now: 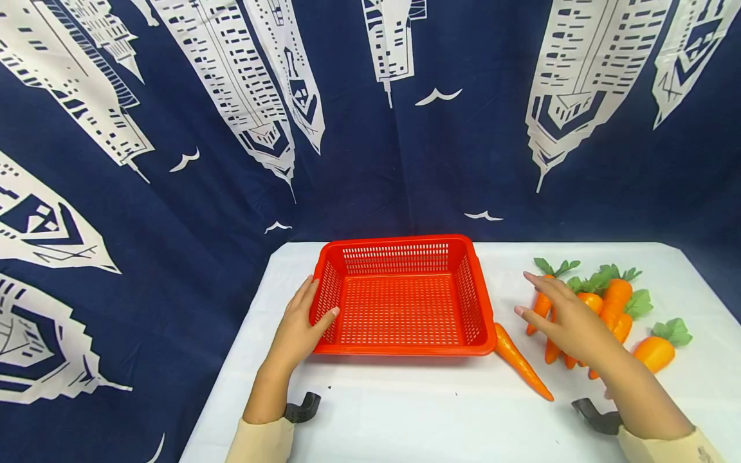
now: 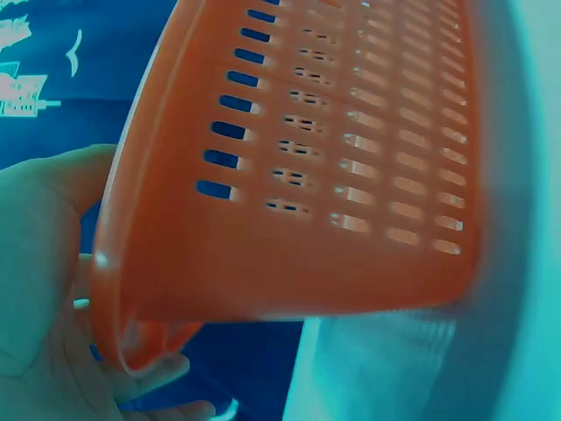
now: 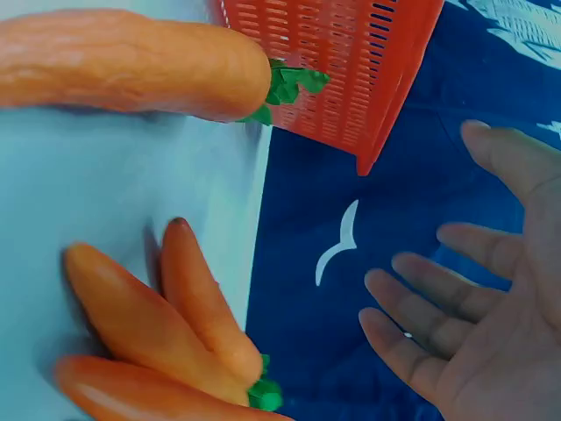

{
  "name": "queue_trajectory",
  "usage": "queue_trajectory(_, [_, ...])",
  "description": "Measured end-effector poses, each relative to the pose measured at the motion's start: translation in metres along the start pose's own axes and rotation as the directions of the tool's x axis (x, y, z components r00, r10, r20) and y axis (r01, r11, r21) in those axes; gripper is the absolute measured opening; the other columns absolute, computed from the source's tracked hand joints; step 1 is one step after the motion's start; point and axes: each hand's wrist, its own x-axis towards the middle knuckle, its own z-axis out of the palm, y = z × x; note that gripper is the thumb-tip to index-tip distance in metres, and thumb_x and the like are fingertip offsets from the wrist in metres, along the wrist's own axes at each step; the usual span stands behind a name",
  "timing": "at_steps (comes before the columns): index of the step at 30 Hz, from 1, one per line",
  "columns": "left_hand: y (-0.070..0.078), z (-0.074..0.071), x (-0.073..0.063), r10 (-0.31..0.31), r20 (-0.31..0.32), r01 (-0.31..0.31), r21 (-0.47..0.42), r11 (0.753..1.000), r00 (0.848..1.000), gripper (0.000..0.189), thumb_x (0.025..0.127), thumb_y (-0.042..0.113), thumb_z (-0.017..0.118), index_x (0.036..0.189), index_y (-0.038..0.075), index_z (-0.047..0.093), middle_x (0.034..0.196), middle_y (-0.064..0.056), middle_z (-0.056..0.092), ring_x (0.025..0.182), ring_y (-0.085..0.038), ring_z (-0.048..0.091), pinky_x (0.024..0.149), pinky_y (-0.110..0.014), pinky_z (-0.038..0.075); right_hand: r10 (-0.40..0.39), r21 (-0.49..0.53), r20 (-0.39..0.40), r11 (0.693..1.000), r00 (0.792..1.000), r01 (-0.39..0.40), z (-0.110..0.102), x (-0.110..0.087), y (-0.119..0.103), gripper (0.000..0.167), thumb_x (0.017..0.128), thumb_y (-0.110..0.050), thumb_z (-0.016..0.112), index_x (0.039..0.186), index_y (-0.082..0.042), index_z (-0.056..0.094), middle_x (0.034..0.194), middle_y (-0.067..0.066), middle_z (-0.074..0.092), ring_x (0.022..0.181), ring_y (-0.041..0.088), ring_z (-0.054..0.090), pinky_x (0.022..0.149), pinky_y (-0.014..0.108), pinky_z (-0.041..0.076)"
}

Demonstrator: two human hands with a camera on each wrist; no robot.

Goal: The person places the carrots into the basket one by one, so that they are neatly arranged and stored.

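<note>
White-covered table [image 1: 417,411] with your red perforated plastic basket [image 1: 399,308]; your left hand [image 1: 299,328], fingers extended, at its left rim, no grip evident; your right hand [image 1: 570,325] spread, empty, near glossy orange, green-leaved carrots [image 1: 616,297], best grasped singly.

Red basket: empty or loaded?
Empty. In the head view the red basket shows bare mesh inside; the carrots all lie outside it on the white table.
</note>
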Motion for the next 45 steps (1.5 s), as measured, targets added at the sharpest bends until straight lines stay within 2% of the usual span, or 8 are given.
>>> queue_trajectory(5, [-0.009, 0.004, -0.006, 0.008, 0.004, -0.008, -0.064, 0.998, 1.0, 0.082, 0.095, 0.051, 0.065, 0.161, 0.017, 0.03, 0.169, 0.002, 0.021, 0.154, -0.033, 0.027, 0.119, -0.063, 0.031, -0.057, 0.038, -0.017, 0.998, 0.998, 0.058, 0.014, -0.007, 0.004, 0.075, 0.094, -0.05, 0.068, 0.153, -0.01, 0.042, 0.145, 0.028, 0.047, 0.109, 0.047, 0.058, 0.091, 0.072, 0.049])
queue_trajectory(8, [-0.012, 0.006, -0.01, -0.002, 0.011, 0.003, -0.085, 0.996, 1.0, 0.082, 0.095, 0.05, 0.066, 0.161, 0.018, 0.029, 0.169, 0.003, 0.022, 0.153, -0.033, 0.031, 0.118, -0.062, 0.032, -0.088, 0.049, -0.049, 0.995, 0.995, 0.09, 0.024, -0.009, 0.006, 0.065, 0.093, -0.041, 0.072, 0.146, -0.009, 0.051, 0.127, 0.022, 0.059, 0.098, 0.037, 0.06, 0.083, 0.054, 0.057])
queue_trajectory(10, [-0.013, 0.008, -0.013, -0.015, 0.014, 0.016, -0.103, 0.995, 1.0, 0.082, 0.094, 0.05, 0.067, 0.161, 0.02, 0.029, 0.169, 0.005, 0.022, 0.153, -0.032, 0.031, 0.118, -0.062, 0.033, -0.101, 0.054, -0.063, 0.993, 0.993, 0.105, 0.032, -0.009, 0.007, 0.06, 0.092, -0.035, 0.074, 0.142, -0.009, 0.055, 0.116, 0.016, 0.062, 0.091, 0.028, 0.059, 0.075, 0.039, 0.056])
queue_trajectory(12, [-0.015, 0.01, -0.016, -0.019, 0.013, 0.021, -0.111, 0.994, 1.0, 0.083, 0.094, 0.051, 0.066, 0.161, 0.021, 0.028, 0.169, 0.005, 0.022, 0.153, -0.032, 0.031, 0.118, -0.062, 0.032, -0.109, 0.061, -0.069, 0.992, 0.992, 0.114, 0.039, -0.01, 0.008, 0.056, 0.091, -0.032, 0.076, 0.139, -0.009, 0.058, 0.112, 0.013, 0.064, 0.091, 0.025, 0.059, 0.072, 0.032, 0.053])
queue_trajectory(20, [-0.016, 0.012, -0.025, -0.033, 0.036, 0.038, -0.145, 0.989, 0.999, 0.091, 0.091, 0.061, 0.065, 0.163, 0.025, 0.022, 0.17, 0.012, 0.015, 0.155, -0.028, 0.026, 0.118, -0.064, 0.031, -0.115, 0.088, -0.065, 0.989, 0.991, 0.12, 0.061, -0.009, 0.007, 0.053, 0.088, -0.027, 0.079, 0.134, -0.008, 0.062, 0.118, 0.013, 0.067, 0.103, 0.03, 0.065, 0.088, 0.053, 0.056])
queue_trajectory(32, [-0.02, 0.017, -0.028, -0.047, 0.084, 0.061, -0.177, 0.982, 0.995, 0.105, 0.085, 0.061, 0.072, 0.164, 0.026, 0.012, 0.171, 0.014, 0.004, 0.153, -0.034, 0.029, 0.114, -0.068, 0.034, -0.087, 0.092, 0.004, 0.992, 0.996, 0.086, 0.074, -0.004, 0.01, 0.052, 0.087, -0.023, 0.079, 0.133, -0.006, 0.063, 0.114, 0.009, 0.068, 0.093, 0.018, 0.065, 0.075, 0.029, 0.055])
queue_trajectory(41, [-0.024, 0.016, -0.027, -0.043, 0.112, 0.072, -0.262, 0.962, 0.993, 0.111, 0.082, 0.05, 0.081, 0.164, 0.026, 0.01, 0.17, 0.016, 0.002, 0.157, -0.031, 0.019, 0.119, -0.068, 0.025, -0.082, 0.104, -0.034, 0.991, 0.996, 0.085, 0.065, -0.006, 0.013, 0.049, 0.088, -0.018, 0.076, 0.132, -0.003, 0.061, 0.116, 0.018, 0.068, 0.094, 0.028, 0.069, 0.079, 0.045, 0.059])
queue_trajectory(45, [-0.025, 0.016, -0.025, -0.028, 0.124, 0.065, -0.303, 0.951, 0.992, 0.113, 0.08, 0.051, 0.082, 0.164, 0.025, 0.011, 0.17, 0.016, 0.002, 0.157, -0.03, 0.018, 0.119, -0.067, 0.024, -0.064, 0.095, -0.052, 0.993, 0.997, 0.069, 0.053, -0.008, 0.012, 0.049, 0.09, -0.017, 0.074, 0.135, -0.004, 0.059, 0.115, 0.019, 0.065, 0.093, 0.029, 0.067, 0.075, 0.042, 0.057])
